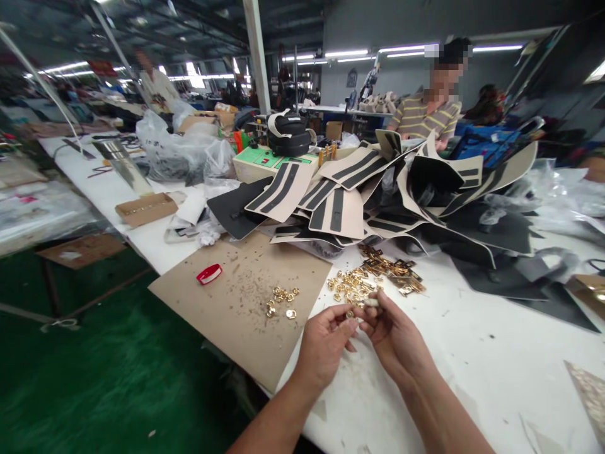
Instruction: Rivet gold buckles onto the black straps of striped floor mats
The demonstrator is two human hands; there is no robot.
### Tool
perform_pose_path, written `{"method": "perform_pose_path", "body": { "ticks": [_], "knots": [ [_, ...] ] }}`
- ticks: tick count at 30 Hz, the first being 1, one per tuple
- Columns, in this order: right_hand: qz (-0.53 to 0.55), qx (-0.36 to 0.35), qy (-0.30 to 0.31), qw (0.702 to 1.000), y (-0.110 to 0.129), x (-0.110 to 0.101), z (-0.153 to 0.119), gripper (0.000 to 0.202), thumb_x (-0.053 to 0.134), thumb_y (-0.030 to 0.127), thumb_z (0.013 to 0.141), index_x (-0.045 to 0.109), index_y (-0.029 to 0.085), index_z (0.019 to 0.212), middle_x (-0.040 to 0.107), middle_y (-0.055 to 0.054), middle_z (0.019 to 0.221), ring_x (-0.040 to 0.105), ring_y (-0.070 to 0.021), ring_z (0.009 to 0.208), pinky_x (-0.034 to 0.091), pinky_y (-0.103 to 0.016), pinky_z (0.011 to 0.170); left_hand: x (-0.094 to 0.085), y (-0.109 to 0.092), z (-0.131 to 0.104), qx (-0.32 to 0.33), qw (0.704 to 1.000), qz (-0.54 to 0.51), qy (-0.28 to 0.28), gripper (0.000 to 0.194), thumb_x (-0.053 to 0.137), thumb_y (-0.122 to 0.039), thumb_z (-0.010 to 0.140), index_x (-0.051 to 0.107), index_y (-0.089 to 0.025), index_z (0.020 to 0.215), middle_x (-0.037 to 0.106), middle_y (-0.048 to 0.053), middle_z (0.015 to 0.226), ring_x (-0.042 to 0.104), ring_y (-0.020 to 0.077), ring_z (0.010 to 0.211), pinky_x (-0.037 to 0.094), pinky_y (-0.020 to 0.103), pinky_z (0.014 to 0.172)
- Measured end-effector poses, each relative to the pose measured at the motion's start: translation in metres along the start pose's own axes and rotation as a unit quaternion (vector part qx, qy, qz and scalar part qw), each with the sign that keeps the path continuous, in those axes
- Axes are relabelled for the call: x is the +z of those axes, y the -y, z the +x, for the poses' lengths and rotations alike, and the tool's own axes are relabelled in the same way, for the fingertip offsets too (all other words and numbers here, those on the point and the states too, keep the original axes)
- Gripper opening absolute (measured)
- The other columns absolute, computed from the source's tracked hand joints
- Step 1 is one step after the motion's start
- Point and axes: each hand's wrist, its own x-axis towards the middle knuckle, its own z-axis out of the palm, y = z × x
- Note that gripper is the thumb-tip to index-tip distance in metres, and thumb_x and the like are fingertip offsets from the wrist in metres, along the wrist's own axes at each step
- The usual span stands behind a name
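Observation:
My left hand [323,345] is closed, pinching a small gold metal fitting [350,314] between thumb and fingertips. Close against it, my right hand [396,337] has its fingers curled in, with the tips meeting at the same spot; what they grip is hidden. Something whitish, perhaps a finger wrap [371,302], shows at the right index finger. Just beyond both hands lies a pile of small gold fittings [347,284], with longer gold buckle-like pieces [401,274] behind. Several more gold fittings [283,294] lie on a brown board [227,321] to the left.
A red band-shaped object [208,273] rests on the board. Beige and black striped panels [336,213] are heaped across the white table [454,372]. Behind them stand a green-topped machine [255,161] and a person in a striped shirt [425,116]. An open cardboard box [146,210] sits left.

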Motion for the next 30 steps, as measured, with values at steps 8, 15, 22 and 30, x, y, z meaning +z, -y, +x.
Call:
{"method": "perform_pose_path", "body": {
  "ticks": [8,15,22,30],
  "knots": [
    [-0.167,-0.122,0.023,0.978,0.002,-0.003,-0.005,0.033,0.083,0.041,0.084,0.067,0.022,0.105,0.062,0.004,0.069,0.055,-0.0100,0.059,0.045,-0.021,0.054,-0.006,0.011,0.001,0.014,0.995,0.091,-0.030,0.029,0.069,-0.029,0.084,0.077,-0.016,0.109,0.065,0.003,0.089,0.058,0.0111,0.064,0.052,0.020,0.050],
    [-0.462,-0.243,-0.032,0.852,0.007,0.000,-0.020,0.034,0.064,0.056,0.096,0.062,0.022,0.091,0.059,0.004,0.061,0.051,-0.0135,0.057,0.042,-0.028,0.060,-0.006,0.018,0.000,0.043,0.993,0.106,-0.030,0.019,0.067,-0.029,0.089,0.077,-0.020,0.102,0.062,0.003,0.093,0.062,0.0128,0.068,0.052,0.020,0.049],
    [-0.529,-0.244,-0.040,0.811,0.007,0.003,-0.022,0.038,0.062,0.061,0.094,0.062,0.023,0.089,0.057,0.004,0.060,0.052,-0.0156,0.055,0.041,-0.029,0.057,-0.005,0.015,-0.002,0.076,0.979,0.189,-0.023,0.019,0.066,-0.024,0.090,0.078,-0.022,0.105,0.068,0.004,0.096,0.065,0.0144,0.074,0.052,0.022,0.061],
    [-0.549,-0.256,-0.035,0.795,0.006,0.000,-0.020,0.035,0.062,0.057,0.096,0.063,0.023,0.086,0.060,0.003,0.064,0.054,-0.0148,0.057,0.042,-0.029,0.059,-0.003,0.013,-0.002,0.081,0.974,0.211,-0.025,0.019,0.065,-0.021,0.091,0.078,-0.022,0.104,0.069,0.004,0.099,0.065,0.0146,0.076,0.052,0.024,0.066]
  ]
}}
